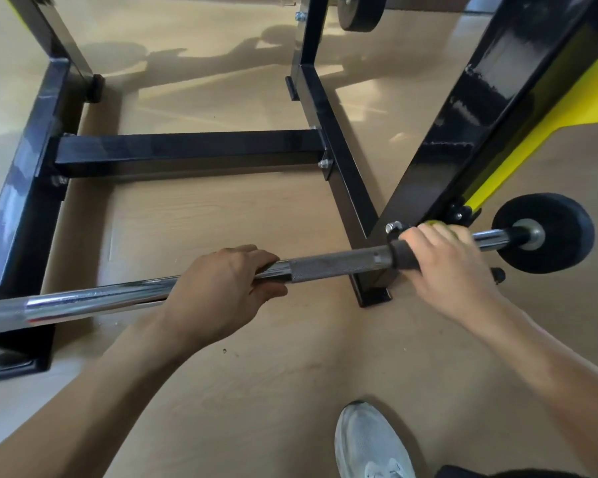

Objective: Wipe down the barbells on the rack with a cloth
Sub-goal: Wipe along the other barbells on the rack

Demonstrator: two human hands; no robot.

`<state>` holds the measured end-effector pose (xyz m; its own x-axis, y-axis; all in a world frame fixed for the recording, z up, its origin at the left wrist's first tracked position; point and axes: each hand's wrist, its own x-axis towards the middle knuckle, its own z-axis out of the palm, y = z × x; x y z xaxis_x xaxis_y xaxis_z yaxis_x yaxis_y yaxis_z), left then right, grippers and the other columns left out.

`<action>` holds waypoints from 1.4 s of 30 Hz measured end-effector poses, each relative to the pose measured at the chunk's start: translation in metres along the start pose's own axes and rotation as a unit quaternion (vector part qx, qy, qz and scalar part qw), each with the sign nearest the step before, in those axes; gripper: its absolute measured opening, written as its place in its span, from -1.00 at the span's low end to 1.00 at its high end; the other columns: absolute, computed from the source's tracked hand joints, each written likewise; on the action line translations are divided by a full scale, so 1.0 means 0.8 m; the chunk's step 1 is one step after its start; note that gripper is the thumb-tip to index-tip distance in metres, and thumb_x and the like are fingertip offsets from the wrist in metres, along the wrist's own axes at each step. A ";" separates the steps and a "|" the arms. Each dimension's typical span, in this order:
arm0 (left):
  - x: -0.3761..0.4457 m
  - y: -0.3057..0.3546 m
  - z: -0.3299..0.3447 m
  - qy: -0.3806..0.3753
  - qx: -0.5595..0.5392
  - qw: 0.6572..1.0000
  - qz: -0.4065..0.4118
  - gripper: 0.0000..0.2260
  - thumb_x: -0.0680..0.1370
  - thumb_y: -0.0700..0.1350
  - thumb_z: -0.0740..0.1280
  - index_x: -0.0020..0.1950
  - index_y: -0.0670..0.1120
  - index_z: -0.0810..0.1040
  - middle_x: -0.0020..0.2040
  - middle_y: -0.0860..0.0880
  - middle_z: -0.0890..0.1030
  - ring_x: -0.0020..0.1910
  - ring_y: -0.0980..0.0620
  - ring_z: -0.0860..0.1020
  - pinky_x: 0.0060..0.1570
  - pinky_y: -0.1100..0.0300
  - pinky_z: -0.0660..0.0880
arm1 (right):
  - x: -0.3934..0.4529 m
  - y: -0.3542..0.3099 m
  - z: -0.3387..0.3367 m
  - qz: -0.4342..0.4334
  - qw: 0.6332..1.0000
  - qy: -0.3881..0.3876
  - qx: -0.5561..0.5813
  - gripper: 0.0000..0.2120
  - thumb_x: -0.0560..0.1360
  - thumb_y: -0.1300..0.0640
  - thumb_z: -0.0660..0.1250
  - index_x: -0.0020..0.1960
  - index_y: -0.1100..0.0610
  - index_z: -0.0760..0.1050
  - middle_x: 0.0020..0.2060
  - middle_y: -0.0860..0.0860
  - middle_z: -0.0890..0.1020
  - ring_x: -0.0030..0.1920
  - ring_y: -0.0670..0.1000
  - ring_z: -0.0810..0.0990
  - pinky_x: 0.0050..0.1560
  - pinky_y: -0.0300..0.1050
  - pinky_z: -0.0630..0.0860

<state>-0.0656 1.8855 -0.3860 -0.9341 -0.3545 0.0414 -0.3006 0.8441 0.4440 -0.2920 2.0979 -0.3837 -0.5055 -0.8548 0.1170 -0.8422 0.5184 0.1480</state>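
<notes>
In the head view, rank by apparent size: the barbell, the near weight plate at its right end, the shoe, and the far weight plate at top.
1. Barbell, crossing almost the full frame.
2. Shoe and near weight plate: look alike; the shoe is cut off and closer, so unranked.
3. Far weight plate, partly cropped.

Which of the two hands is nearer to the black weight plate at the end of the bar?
The right hand. It grips the bar just inboard of the black weight plate, with a dark cloth under it. The left hand holds the bar farther away, toward the middle.
</notes>
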 end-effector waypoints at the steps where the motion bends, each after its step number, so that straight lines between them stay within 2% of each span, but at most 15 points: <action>1: 0.000 0.000 0.001 0.006 0.003 1.000 0.000 -0.74 0.54 0.18 0.32 0.13 0.08 0.59 -0.14 0.11 0.57 -0.21 0.04 0.53 -0.20 0.05 0.50 | 0.004 -0.004 0.000 0.023 0.999 -0.020 -0.013 -0.66 0.35 0.15 0.53 0.04 0.11 0.49 -0.11 0.03 0.61 0.01 0.14 0.58 0.12 0.07 0.42; 4: 0.002 0.001 0.002 0.008 -0.003 1.000 -0.009 -0.79 0.53 0.16 0.35 0.07 0.10 0.60 -0.16 0.11 0.56 -0.21 0.03 0.53 -0.22 0.04 0.49 | 0.015 -0.052 -0.007 0.050 0.998 -0.043 -0.002 -0.69 0.39 0.19 0.46 0.10 0.10 0.49 -0.04 0.03 0.62 0.07 0.12 0.58 0.21 0.07 0.38; 8: 0.007 0.005 -0.003 -0.015 -0.013 1.000 -0.014 -0.81 0.51 0.12 0.39 0.00 0.04 0.62 -0.19 0.09 0.59 -0.24 0.02 0.52 -0.24 0.02 0.48 | 0.021 -0.155 -0.015 -0.053 0.997 0.001 0.053 -0.77 0.37 0.23 0.44 -0.01 0.14 0.49 -0.15 0.11 0.60 -0.12 0.18 0.56 0.03 0.11 0.41; 12: 0.005 0.012 -0.007 -0.020 -0.017 0.999 -0.027 -0.79 0.51 0.09 0.42 0.00 -0.03 0.60 -0.14 0.04 0.62 -0.20 0.01 0.57 -0.19 0.05 0.50 | 0.020 -0.184 -0.026 -0.117 0.985 -0.013 0.122 -0.71 0.52 0.18 0.17 0.22 0.15 0.46 0.10 0.09 0.58 0.14 0.13 0.52 0.29 0.09 0.34; 15: -0.004 0.019 -0.013 -0.031 -0.040 0.998 -0.044 -0.71 0.53 0.04 0.41 0.20 -0.01 0.52 0.06 0.04 0.57 0.00 0.03 0.58 0.01 0.16 0.52 | 0.009 -0.170 -0.043 -0.153 0.960 -0.037 0.231 -0.53 0.49 0.14 0.08 0.35 0.16 0.46 0.21 0.07 0.59 0.26 0.09 0.50 0.40 0.10 0.30; 17: -0.012 0.024 -0.029 -0.029 -0.073 0.995 -0.056 -0.45 0.51 0.18 0.35 0.43 0.01 0.33 0.31 0.04 0.43 0.19 0.08 0.51 0.20 0.23 0.46 | 0.004 -0.163 -0.064 -0.146 0.922 -0.043 0.355 -0.63 0.52 0.21 0.19 0.30 0.12 0.55 0.13 0.01 0.65 0.19 0.00 0.58 0.29 0.00 0.46; 19: -0.022 0.030 -0.054 -0.023 -0.135 0.990 -0.045 -0.29 0.46 0.33 0.24 0.52 0.05 0.21 0.45 0.09 0.32 0.32 0.19 0.39 0.29 0.29 0.35 | 0.002 -0.157 -0.086 -0.109 0.842 -0.088 0.521 -0.72 0.56 0.25 0.30 0.20 0.01 0.61 -0.01 -0.13 0.69 0.06 -0.15 0.62 0.09 -0.21 0.55; 22: -0.038 0.038 -0.090 -0.039 -0.282 0.958 -0.011 -0.44 0.50 0.28 0.31 0.42 0.03 0.40 0.30 0.13 0.54 0.25 0.21 0.51 0.19 0.26 0.51 | 0.007 -0.158 -0.104 -0.007 0.711 -0.164 0.684 -0.85 0.57 0.13 0.34 0.09 0.03 0.64 -0.06 -0.08 0.72 0.03 -0.08 0.67 0.11 -0.07 0.58; 24: -0.048 0.038 -0.105 -0.035 -0.313 0.948 -0.041 -0.65 0.52 0.09 0.40 0.27 0.00 0.53 0.08 0.09 0.65 0.08 0.14 0.63 0.00 0.24 0.61 | 0.013 -0.166 -0.104 0.060 0.671 -0.179 0.717 -0.74 0.51 -0.08 0.38 0.06 0.07 0.65 -0.06 0.01 0.72 0.03 0.02 0.68 0.16 0.11 0.56; 27: -0.064 0.027 -0.117 0.004 -0.311 0.942 -0.126 -0.89 0.52 -0.06 0.41 0.04 -0.01 0.59 -0.11 0.01 0.68 -0.16 0.12 0.66 -0.25 0.27 0.60 | 0.015 -0.174 -0.103 0.043 0.710 -0.169 0.682 -0.59 0.39 -0.20 0.39 0.08 0.07 0.59 -0.05 0.00 0.71 0.03 -0.02 0.68 0.12 0.10 0.60; 31: -0.088 0.020 -0.155 0.051 -0.297 0.939 -0.165 -0.78 0.46 0.13 0.38 -0.02 0.02 0.56 -0.17 0.06 0.67 -0.13 0.13 0.65 -0.26 0.32 0.55 | 0.013 -0.177 -0.113 -0.042 0.700 -0.238 0.672 -0.57 0.39 0.00 0.50 0.21 0.09 0.51 0.06 0.01 0.68 0.12 -0.04 0.64 0.18 -0.03 0.58; 35: -0.113 0.026 -0.205 0.063 -0.209 0.964 -0.149 -0.78 0.46 0.23 0.32 -0.08 0.11 0.51 -0.19 0.27 0.60 -0.18 0.29 0.60 -0.40 0.45 0.45 | 0.015 -0.208 -0.137 -0.116 0.761 -0.197 0.606 -0.21 0.25 -0.05 0.65 0.36 -0.18 0.33 0.23 -0.24 0.53 0.28 -0.17 0.50 0.24 -0.12 0.52; 38: -0.132 0.029 -0.237 0.046 -0.113 0.984 -0.131 -0.88 0.52 0.23 0.23 -0.04 0.24 0.40 -0.09 0.40 0.51 -0.12 0.41 0.52 -0.37 0.49 0.46 | 0.018 -0.240 -0.162 -0.181 0.753 -0.207 0.598 -0.02 0.19 -0.06 0.68 0.39 -0.37 0.14 0.26 -0.39 0.43 0.31 -0.31 0.41 0.21 -0.33 0.45; 40: -0.145 0.035 -0.262 0.026 -0.090 0.987 -0.129 -0.94 0.56 0.17 0.22 0.00 0.32 0.35 -0.06 0.39 0.51 -0.09 0.42 0.51 -0.30 0.46 0.52 | 0.017 -0.260 -0.184 -0.239 0.725 -0.212 0.610 -0.12 0.28 0.02 0.64 0.38 -0.38 0.18 0.26 -0.37 0.47 0.31 -0.29 0.44 0.21 -0.34 0.45; 42: -0.157 0.040 -0.295 0.028 -0.084 0.989 -0.116 -0.88 0.57 0.11 0.25 0.02 0.35 0.36 -0.04 0.39 0.52 -0.08 0.39 0.52 -0.22 0.42 0.55 | 0.015 -0.275 -0.206 -0.264 0.716 -0.108 0.637 -0.29 0.35 0.14 0.59 0.32 -0.30 0.34 0.14 -0.20 0.62 0.11 -0.12 0.63 0.10 -0.17 0.58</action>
<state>0.0876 1.8623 -0.1659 -0.8298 -0.5571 -0.0318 -0.4653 0.6594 0.5905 -0.0818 1.9771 -0.2532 0.0458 -0.9788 0.1995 -0.3444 -0.2030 -0.9166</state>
